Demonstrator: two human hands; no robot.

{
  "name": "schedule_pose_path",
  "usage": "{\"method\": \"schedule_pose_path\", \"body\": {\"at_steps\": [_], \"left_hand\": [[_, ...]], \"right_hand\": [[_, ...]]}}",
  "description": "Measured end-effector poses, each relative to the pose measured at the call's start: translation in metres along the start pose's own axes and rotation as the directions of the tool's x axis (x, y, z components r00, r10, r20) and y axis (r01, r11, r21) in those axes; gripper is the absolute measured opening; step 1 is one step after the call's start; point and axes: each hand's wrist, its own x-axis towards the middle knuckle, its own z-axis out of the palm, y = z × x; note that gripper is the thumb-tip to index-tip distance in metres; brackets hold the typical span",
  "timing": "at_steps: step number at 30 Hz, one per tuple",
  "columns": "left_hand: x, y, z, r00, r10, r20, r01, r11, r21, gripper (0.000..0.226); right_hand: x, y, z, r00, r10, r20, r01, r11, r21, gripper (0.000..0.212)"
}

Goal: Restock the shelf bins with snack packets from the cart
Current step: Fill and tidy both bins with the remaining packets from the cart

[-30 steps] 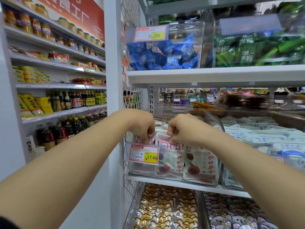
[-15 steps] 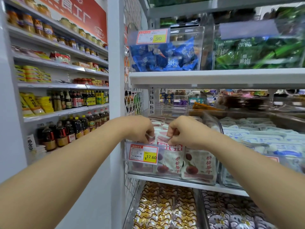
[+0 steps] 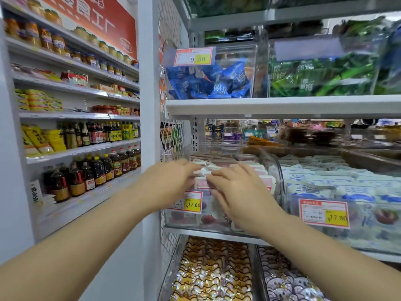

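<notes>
Forearms reach in from the bottom corners toward the clear bin (image 3: 173, 220) on the middle shelf (image 3: 217, 234). Just below the bin, nearest the camera, lie gold packets (image 3: 212, 276), with grey patterned packets (image 3: 288, 285) next to them on the right. Left hand (image 3: 169, 183) is at the bin's front-left rim, fingers stretched forward and fairly straight, tips on the packet tops; blurred, no grasp visible. Right hand (image 3: 238, 192) is over the bin's front, fingers spread wide and straight, resting on the packet tops, holding nothing. Red-and-white snack packets (image 3: 249, 167) stand upright in rows inside the bin, fruit print showing through the front wall. Yellow price tag 17.60 (image 3: 191, 203) sits on the bin's front, between the two wrists. Directly right of the bin is a second clear bin (image 3: 280, 170) of white-and-blue packets (image 3: 336, 185), tagged 17.80 (image 3: 324, 213). Above the bin, on the next shelf up, are blue packets (image 3: 212, 83) in a clear box tagged 9.90 (image 3: 195, 57), and green packets (image 3: 321, 77) to their right. Far left of the bin, across a white post (image 3: 147, 105), are shelves of dark bottles (image 3: 95, 170), jars (image 3: 43, 38) and a red sign (image 3: 97, 20).
</notes>
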Motion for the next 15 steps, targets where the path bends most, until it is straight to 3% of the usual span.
{"method": "schedule_pose_path", "body": {"at_steps": [6,11,15], "left_hand": [[-0.017,-0.001,0.043,0.998,0.044,-0.048,-0.044,0.999,0.007,0.057],[-0.024,-0.004,0.066,0.988,0.038,-0.152,-0.027,0.997,0.073,0.065],[-0.021,0.0,0.061,0.993,0.022,-0.116,-0.014,0.998,0.064,0.074]], "right_hand": [[-0.012,0.015,0.012,0.991,-0.111,0.075,0.117,0.99,-0.078,0.038],[-0.017,0.014,0.025,0.996,-0.066,0.065,0.07,0.995,-0.073,0.054],[-0.014,0.018,0.026,0.996,-0.078,0.05,0.08,0.996,-0.047,0.06]]}}
